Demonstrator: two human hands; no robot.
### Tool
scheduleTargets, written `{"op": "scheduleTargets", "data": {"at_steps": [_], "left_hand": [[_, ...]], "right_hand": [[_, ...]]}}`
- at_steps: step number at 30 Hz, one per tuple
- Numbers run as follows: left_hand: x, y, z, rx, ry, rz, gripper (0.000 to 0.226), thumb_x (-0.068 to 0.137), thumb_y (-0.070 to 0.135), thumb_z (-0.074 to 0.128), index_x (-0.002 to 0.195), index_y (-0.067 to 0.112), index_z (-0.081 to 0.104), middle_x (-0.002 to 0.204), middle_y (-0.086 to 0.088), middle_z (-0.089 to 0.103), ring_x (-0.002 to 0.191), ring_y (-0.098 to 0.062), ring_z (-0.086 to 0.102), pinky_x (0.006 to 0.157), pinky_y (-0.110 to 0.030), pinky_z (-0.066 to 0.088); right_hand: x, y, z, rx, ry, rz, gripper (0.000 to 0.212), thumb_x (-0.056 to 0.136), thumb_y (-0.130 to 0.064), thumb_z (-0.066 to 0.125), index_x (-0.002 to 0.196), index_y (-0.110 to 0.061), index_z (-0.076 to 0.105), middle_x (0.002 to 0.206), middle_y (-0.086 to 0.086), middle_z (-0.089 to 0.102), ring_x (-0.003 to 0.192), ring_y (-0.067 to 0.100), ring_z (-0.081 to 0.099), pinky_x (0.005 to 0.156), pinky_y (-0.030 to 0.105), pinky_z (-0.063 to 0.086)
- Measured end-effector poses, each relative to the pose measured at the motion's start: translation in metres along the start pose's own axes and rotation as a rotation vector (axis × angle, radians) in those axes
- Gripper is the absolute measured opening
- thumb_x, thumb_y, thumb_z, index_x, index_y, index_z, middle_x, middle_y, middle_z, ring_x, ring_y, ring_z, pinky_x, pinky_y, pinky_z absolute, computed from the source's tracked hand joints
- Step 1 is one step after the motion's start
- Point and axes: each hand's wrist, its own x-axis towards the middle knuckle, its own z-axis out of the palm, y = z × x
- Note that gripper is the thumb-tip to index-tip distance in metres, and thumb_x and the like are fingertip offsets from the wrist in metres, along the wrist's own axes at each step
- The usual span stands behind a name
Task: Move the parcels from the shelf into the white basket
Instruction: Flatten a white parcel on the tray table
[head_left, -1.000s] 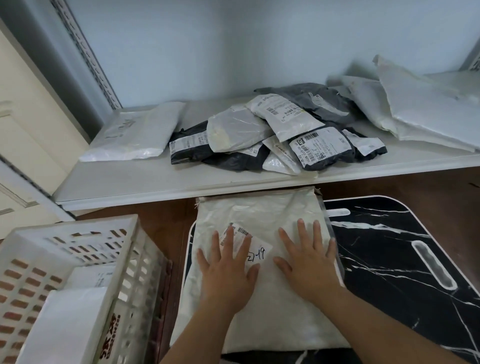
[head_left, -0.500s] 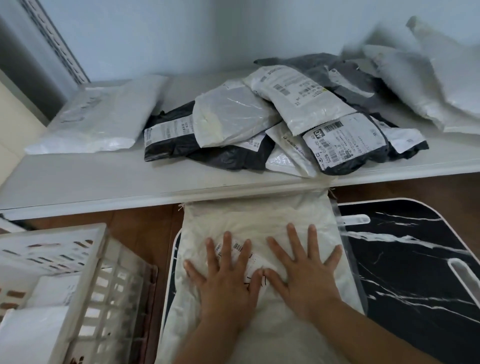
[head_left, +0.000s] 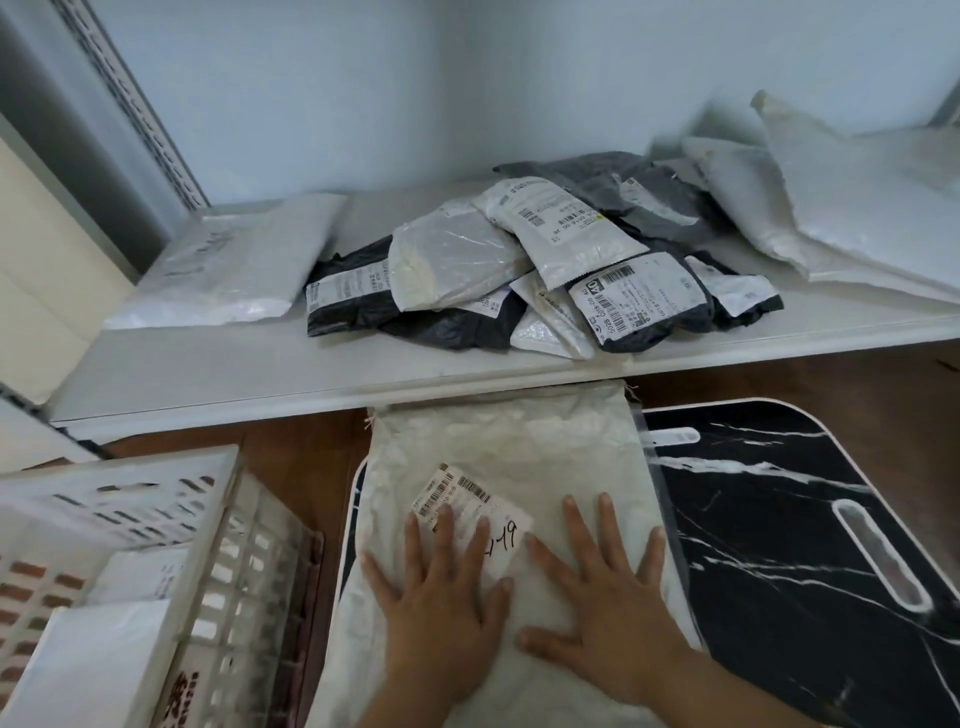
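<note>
A large white woven parcel (head_left: 509, 457) with a barcode label lies flat on a black marble-patterned board, just below the shelf edge. My left hand (head_left: 441, 603) and my right hand (head_left: 602, 603) both press flat on it with fingers spread. On the white shelf (head_left: 208, 374) sits a pile of black and white parcels (head_left: 519, 280), a flat white parcel (head_left: 234, 265) to the left and big white parcels (head_left: 831, 208) at the right. The white basket (head_left: 208, 519) stands at lower left with white parcels inside.
The black marble-patterned board (head_left: 779, 545) with a slot handle lies on a brown wooden floor (head_left: 301, 457). A perforated metal upright (head_left: 130, 104) rises at the shelf's left back. A cream cabinet panel (head_left: 41, 291) is at far left.
Both hands have slid toward me along the large white parcel, uncovering more of its label. The view has shifted between the frames.
</note>
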Motion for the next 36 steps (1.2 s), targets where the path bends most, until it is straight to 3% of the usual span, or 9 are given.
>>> {"op": "scheduleTargets", "data": {"at_steps": [4, 8, 11, 15, 19, 22, 25, 29, 36], "left_hand": [[-0.024, 0.004, 0.014, -0.007, -0.020, 0.008, 0.066, 0.088, 0.070, 0.016, 0.146, 0.042, 0.029, 0.154, 0.001, 0.033, 0.145, -0.027, 0.013, 0.100, -0.071, 0.014], [-0.023, 0.004, 0.016, 0.033, -0.033, 0.023, 0.066, 0.089, 0.069, 0.016, 0.142, 0.038, 0.038, 0.150, -0.001, 0.040, 0.135, -0.032, 0.032, 0.098, -0.071, 0.015], [-0.019, 0.003, 0.012, 0.026, -0.019, 0.023, 0.062, 0.087, 0.070, 0.026, 0.135, 0.038, 0.048, 0.143, -0.002, 0.050, 0.128, -0.033, 0.046, 0.093, -0.070, 0.023], [-0.011, -0.009, -0.008, -0.076, 0.066, 0.026, 0.064, 0.075, 0.065, 0.044, 0.127, 0.030, 0.052, 0.120, -0.001, 0.065, 0.105, -0.028, 0.063, 0.079, -0.055, 0.047], [-0.011, -0.026, -0.045, -0.320, 0.113, -0.474, 0.071, 0.078, 0.051, 0.063, 0.137, 0.018, 0.040, 0.130, -0.007, 0.047, 0.119, -0.029, 0.048, 0.091, -0.046, 0.043], [-0.016, -0.044, -0.060, -0.756, 0.009, -0.808, 0.068, 0.081, 0.037, 0.070, 0.131, 0.001, 0.040, 0.130, -0.016, 0.047, 0.118, -0.034, 0.051, 0.091, -0.037, 0.043], [-0.024, -0.059, -0.075, -0.898, -0.145, -0.794, 0.058, 0.079, 0.034, 0.074, 0.120, -0.002, 0.053, 0.111, -0.014, 0.064, 0.100, -0.028, 0.063, 0.079, -0.031, 0.048], [-0.034, -0.083, -0.114, -0.695, -0.182, -0.692, 0.040, 0.082, 0.025, 0.067, 0.115, 0.003, 0.059, 0.103, -0.005, 0.063, 0.090, -0.020, 0.061, 0.074, -0.027, 0.050], [-0.077, -0.174, -0.204, -0.331, -0.032, -0.607, 0.023, 0.086, 0.027, 0.063, 0.098, 0.009, 0.056, 0.080, 0.001, 0.053, 0.087, -0.020, 0.056, 0.070, -0.023, 0.041]], "right_hand": [[-0.019, -0.003, 0.009, -0.007, -0.036, -0.003, 0.088, 0.068, -0.094, 0.028, 0.137, -0.043, 0.047, 0.152, 0.010, 0.037, 0.139, 0.042, 0.028, 0.093, 0.074, 0.018], [-0.018, -0.002, 0.012, 0.010, -0.103, -0.004, 0.088, 0.068, -0.095, 0.028, 0.137, -0.044, 0.046, 0.152, 0.009, 0.036, 0.137, 0.042, 0.031, 0.093, 0.075, 0.018], [-0.016, -0.001, 0.010, 0.014, -0.117, 0.014, 0.086, 0.065, -0.097, 0.025, 0.131, -0.047, 0.050, 0.148, 0.005, 0.044, 0.135, 0.036, 0.035, 0.097, 0.066, 0.017], [-0.008, 0.016, -0.011, 0.146, 0.089, 0.169, 0.081, 0.069, -0.090, 0.029, 0.133, -0.044, 0.047, 0.146, -0.004, 0.040, 0.133, 0.021, 0.026, 0.100, 0.048, 0.023], [-0.004, 0.026, -0.037, 0.408, 0.158, 0.688, 0.083, 0.075, -0.060, 0.066, 0.140, -0.016, 0.039, 0.140, 0.018, 0.036, 0.127, 0.037, 0.031, 0.100, 0.050, 0.034], [0.000, 0.026, -0.046, 0.710, 0.072, 0.787, 0.080, 0.076, -0.041, 0.077, 0.134, 0.002, 0.042, 0.132, 0.027, 0.044, 0.120, 0.042, 0.044, 0.097, 0.046, 0.040], [0.001, 0.016, -0.062, 0.806, -0.054, 0.761, 0.061, 0.077, -0.037, 0.078, 0.116, 0.003, 0.056, 0.117, 0.022, 0.061, 0.111, 0.038, 0.057, 0.088, 0.038, 0.045], [-0.001, -0.007, -0.091, 0.839, -0.168, 0.596, 0.028, 0.078, -0.027, 0.078, 0.083, -0.002, 0.068, 0.089, 0.014, 0.070, 0.090, 0.032, 0.066, 0.081, 0.036, 0.052], [-0.021, -0.107, -0.165, 1.279, -0.303, 0.382, 0.006, 0.082, 0.011, 0.067, 0.085, 0.008, 0.062, 0.050, 0.011, 0.065, 0.039, 0.022, 0.062, 0.029, 0.019, 0.040]]}}
